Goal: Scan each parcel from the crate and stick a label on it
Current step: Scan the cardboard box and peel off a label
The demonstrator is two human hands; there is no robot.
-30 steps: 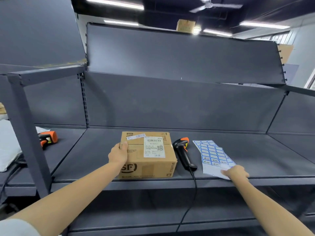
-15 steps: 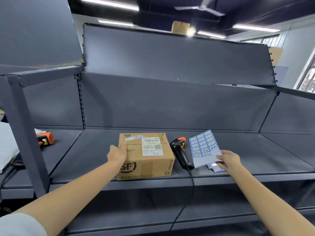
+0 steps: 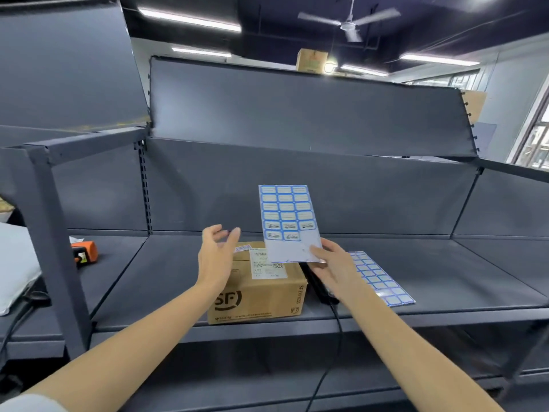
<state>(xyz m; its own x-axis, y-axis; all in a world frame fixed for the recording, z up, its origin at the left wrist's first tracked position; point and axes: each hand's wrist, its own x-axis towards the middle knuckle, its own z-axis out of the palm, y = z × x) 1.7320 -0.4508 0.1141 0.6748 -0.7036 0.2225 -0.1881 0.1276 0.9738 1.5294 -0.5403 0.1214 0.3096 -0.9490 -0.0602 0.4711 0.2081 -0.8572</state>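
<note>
Mid-frame, the right hand (image 3: 332, 263) pinches a label sheet (image 3: 286, 221) upright above the parcel (image 3: 261, 295) on the shelf (image 3: 445, 278); the left hand (image 3: 215, 257) hovers open, empty. A clumsy peel could tear or crease a label.

i see a dark grey metal shelving unit (image 3: 386, 263) with a tilted back panel. above, a white ceiling fan (image 3: 350, 23) and long fluorescent tube lights (image 3: 190, 19). a brown cardboard box (image 3: 312, 59) sits up top. barred window (image 3: 534, 144) at far right.
</note>
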